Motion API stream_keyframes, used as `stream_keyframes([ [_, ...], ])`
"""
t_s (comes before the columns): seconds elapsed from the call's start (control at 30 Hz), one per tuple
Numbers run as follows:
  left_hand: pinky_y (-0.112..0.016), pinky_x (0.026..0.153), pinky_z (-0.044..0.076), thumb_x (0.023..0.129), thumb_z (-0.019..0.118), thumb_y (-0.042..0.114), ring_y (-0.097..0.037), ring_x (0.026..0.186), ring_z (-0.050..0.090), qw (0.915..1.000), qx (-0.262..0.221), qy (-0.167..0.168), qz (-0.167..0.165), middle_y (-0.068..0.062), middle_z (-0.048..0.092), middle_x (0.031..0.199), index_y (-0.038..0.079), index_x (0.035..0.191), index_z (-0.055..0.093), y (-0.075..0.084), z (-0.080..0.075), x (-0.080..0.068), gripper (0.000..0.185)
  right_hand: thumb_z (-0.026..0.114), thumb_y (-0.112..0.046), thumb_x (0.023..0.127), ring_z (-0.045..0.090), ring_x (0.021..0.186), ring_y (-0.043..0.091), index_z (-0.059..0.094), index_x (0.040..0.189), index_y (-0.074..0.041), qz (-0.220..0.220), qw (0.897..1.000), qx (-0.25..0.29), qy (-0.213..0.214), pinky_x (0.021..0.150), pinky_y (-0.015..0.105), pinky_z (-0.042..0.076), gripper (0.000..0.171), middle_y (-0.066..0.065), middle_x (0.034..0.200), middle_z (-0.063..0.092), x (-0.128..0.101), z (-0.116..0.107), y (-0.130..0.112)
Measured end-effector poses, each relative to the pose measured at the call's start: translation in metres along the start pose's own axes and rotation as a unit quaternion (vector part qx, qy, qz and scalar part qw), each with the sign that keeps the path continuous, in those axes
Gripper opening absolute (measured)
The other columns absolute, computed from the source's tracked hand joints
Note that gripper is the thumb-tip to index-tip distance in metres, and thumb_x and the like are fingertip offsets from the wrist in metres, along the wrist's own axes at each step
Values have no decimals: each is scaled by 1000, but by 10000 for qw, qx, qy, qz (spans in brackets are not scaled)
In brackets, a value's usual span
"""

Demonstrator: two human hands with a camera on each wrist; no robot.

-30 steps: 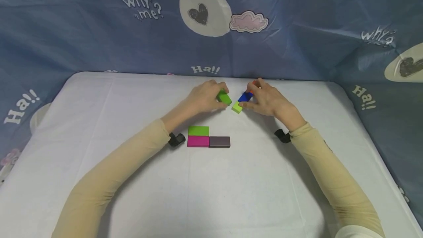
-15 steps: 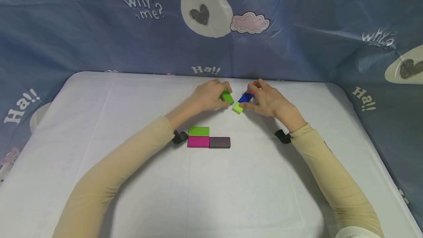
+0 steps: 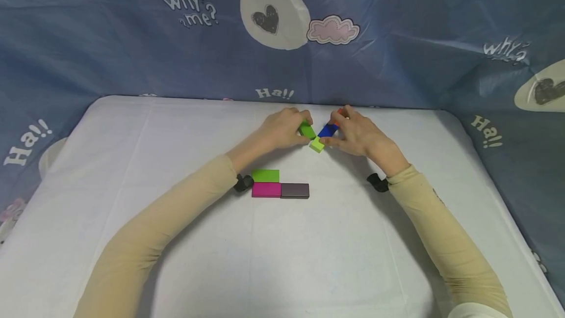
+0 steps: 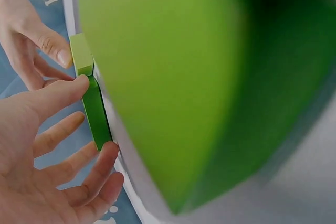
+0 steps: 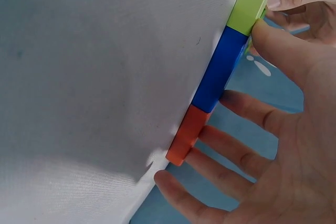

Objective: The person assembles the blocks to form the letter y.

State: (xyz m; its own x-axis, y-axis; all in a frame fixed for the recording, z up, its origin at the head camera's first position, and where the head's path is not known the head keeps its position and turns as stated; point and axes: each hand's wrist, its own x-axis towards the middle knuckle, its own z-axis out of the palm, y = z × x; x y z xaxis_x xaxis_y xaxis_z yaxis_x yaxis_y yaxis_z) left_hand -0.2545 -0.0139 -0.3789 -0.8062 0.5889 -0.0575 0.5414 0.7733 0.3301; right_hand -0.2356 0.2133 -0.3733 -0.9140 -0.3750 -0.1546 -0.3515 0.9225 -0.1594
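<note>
My left hand (image 3: 282, 128) grips a green block (image 3: 307, 130) between thumb and fingers. One end of that block touches, or nearly touches, a lime block (image 3: 316, 145). The lime block forms a slanted row with a blue block (image 5: 220, 69) and an orange block (image 5: 187, 136), seen end to end in the right wrist view. My right hand (image 3: 356, 131) holds this row, thumb at the lime block and fingertips along the blue and orange ones. In the head view the fingers partly hide the orange block.
Nearer on the white table (image 3: 282, 259) lie a bright green block (image 3: 266, 175), a magenta block (image 3: 266, 190) and a dark grey block (image 3: 295, 190), set against each other. The left wrist camera (image 3: 243, 183) is close beside them. Blue printed cloth (image 3: 132, 53) hangs behind.
My left hand has moved slightly right with the green block, closing the gap to the lime block. My right hand and its row have stayed put.
</note>
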Motion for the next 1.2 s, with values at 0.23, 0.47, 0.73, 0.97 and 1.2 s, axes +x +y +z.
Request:
stream_keyframes([
  [0.23, -40, 87, 55, 90, 75, 40, -19, 103, 59, 9999, 148, -70, -9, -5, 66, 116, 19, 129, 63, 3, -1, 0, 46, 62, -64, 91, 59, 98, 32, 52, 130, -20, 18, 10000, -34, -30, 88, 49, 53, 60, 12, 134, 46, 0, -1, -1],
  [0.47, -39, 89, 55, 91, 75, 40, -18, 103, 60, 9998, 180, -11, 3, -5, 66, 118, 19, 129, 63, 3, -1, 0, 45, 63, -64, 91, 58, 99, 32, 52, 130, -20, 48, 10000, -4, -31, 88, 49, 53, 60, 12, 135, 46, 0, -1, -2],
  [0.73, -40, 92, 56, 92, 73, 40, -20, 109, 61, 9998, 177, 37, -1, -8, 64, 127, 19, 134, 60, 3, 0, -1, 49, 63, -64, 91, 59, 100, 33, 52, 131, -20, 80, 10000, 0, -46, 88, 49, 53, 60, 12, 135, 46, 0, -2, -2],
  [0.97, -44, 90, 57, 94, 70, 43, -23, 109, 62, 9999, 123, -16, -119, -11, 61, 132, 22, 137, 56, -2, -5, -11, 50, 63, -63, 91, 60, 101, 34, 52, 131, -20, 63, 10000, -18, -39, 88, 50, 54, 60, 13, 136, 46, -1, -1, -1],
  [1.2, -49, 96, 55, 95, 67, 43, -26, 118, 62, 9997, 59, -31, -246, -12, 61, 136, 23, 139, 54, -15, -11, -31, 50, 62, -63, 91, 60, 106, 35, 52, 131, -19, 56, 10000, 0, -31, 95, 52, 52, 60, 14, 140, 46, 0, -1, -2],
])
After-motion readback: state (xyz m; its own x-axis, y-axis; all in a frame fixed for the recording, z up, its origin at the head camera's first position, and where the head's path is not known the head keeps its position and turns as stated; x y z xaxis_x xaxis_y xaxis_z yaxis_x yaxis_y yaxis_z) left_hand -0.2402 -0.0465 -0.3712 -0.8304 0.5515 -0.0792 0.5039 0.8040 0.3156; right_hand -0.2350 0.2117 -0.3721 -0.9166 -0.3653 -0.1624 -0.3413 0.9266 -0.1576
